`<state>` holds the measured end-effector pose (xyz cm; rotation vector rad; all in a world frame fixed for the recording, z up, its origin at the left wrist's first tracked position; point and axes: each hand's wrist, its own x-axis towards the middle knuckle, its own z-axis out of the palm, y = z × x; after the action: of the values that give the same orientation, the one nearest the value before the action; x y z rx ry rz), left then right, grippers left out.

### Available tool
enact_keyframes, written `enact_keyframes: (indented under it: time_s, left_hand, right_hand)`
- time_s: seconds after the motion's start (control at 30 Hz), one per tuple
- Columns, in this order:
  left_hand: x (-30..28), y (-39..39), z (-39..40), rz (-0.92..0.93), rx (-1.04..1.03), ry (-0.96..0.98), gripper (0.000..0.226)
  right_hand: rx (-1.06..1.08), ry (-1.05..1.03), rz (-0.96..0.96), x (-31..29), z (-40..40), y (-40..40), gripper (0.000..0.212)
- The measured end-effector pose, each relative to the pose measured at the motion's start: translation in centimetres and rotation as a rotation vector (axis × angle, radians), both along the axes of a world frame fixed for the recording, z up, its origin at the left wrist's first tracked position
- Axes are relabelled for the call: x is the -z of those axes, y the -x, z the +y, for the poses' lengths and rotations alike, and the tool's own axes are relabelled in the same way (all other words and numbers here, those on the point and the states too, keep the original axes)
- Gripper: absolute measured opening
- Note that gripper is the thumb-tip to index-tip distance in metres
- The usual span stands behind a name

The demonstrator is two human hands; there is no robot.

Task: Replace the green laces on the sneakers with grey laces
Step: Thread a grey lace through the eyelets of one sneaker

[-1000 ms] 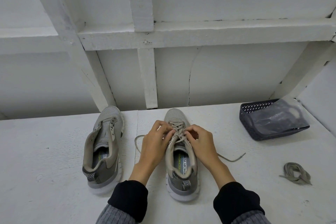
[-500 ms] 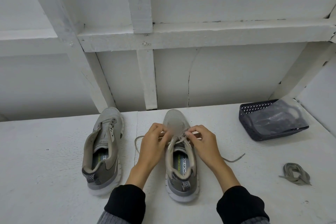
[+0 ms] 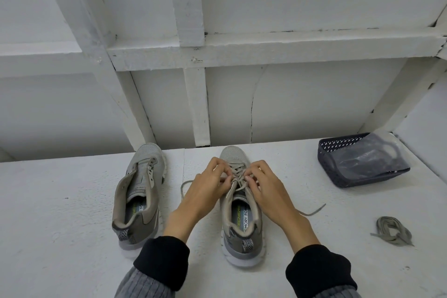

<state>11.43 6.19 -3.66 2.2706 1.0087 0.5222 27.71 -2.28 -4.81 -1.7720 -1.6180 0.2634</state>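
The grey mesh sneaker with its lace threaded (image 3: 238, 203) stands toe away from the person on the white painted bench (image 3: 60, 237), its long axis running straight out between the two wrists, beside the unlaced grey sneaker (image 3: 139, 191) at the left. Both hands meet over the middle eyelets: the left hand (image 3: 205, 189) and the right hand (image 3: 266, 189) each pinch the drab lace (image 3: 238, 178) at the crossings, equally near. Its loose ends trail sideways, so any pull must run outward (a bundled spare lace (image 3: 393, 230) lies well apart, right, near a dark plastic basket (image 3: 338, 176)).
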Motion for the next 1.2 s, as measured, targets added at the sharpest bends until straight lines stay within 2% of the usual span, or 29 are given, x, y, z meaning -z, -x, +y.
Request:
enact_keyframes:
  time_s: [0.07,0.13,0.27,0.37,0.43,0.53,0.6,0.63,0.73,0.8,0.9,0.97,1.07,1.13,1.2]
  left_hand:
    - [0.5,-0.2,-0.6,-0.029,-0.057,-0.051,0.01]
    - [1.3,-0.2,-1.0,-0.08,-0.12,-0.047,0.009]
    - [1.9,0.0,-0.8,-0.194,-0.098,0.027,0.003]
    - [1.9,0.3,-0.2,-0.283,-0.063,0.131,0.019]
    - [1.7,0.2,-0.2,-0.27,-0.061,0.124,0.017]
    - [1.5,-0.2,-0.9,-0.177,-0.134,0.056,0.003]
    - [1.5,-0.3,-1.3,-0.163,-0.196,0.026,0.007]
    - [1.6,-0.3,-1.4,-0.165,-0.205,0.015,0.007]
    - [1.9,-0.3,-1.0,-0.198,-0.168,0.024,0.009]
    - [2.0,-0.2,-0.7,-0.248,-0.141,0.069,0.008]
    - [2.0,-0.1,-0.8,-0.305,-0.153,0.086,0.004]
    - [2.2,-0.2,-1.2,-0.322,-0.197,0.06,0.008]
    - [2.3,-0.6,-1.8,-0.313,-0.266,0.009,0.015]
    - [2.2,-0.7,-1.8,-0.317,-0.309,0.03,0.014]
    - [1.8,-0.4,-1.3,-0.34,-0.323,0.135,0.021]
  right_hand:
    - [0.036,-0.058,-0.092,-0.1,-0.4,0.4,0.014]
    - [0.055,-0.072,-0.081,0.2,-0.6,0.8,0.016]
    - [0.049,0.058,0.27,0.5,-0.2,0.2,0.009]
    - [0.033,0.115,0.414,-0.1,0.3,-0.2,0.015]
    - [0.049,0.112,0.389,-0.3,0.4,0.0,0.016]
    - [0.079,0.062,0.116,-0.2,0.2,0.4,0.009]
    - [0.105,0.011,0.023,-0.1,0.0,0.9,0.008]
    - [0.126,0.002,0.066,-0.1,-0.1,1.0,0.007]
    - [0.17,0.053,0.38,-0.4,0.0,0.9,0.005]
    - [0.149,0.088,0.488,-0.5,0.2,0.6,0.006]
    - [0.168,0.076,0.388,-0.4,0.3,0.5,0.009]
    - [0.2,0.041,0.283,-0.2,0.3,0.6,0.01]
    - [0.204,-0.017,0.223,-0.1,0.0,0.8,0.015]
    - [0.233,-0.014,0.259,-0.2,-0.1,0.8,0.015]
    - [0.249,0.012,0.374,-0.5,0.0,0.5,0.02]
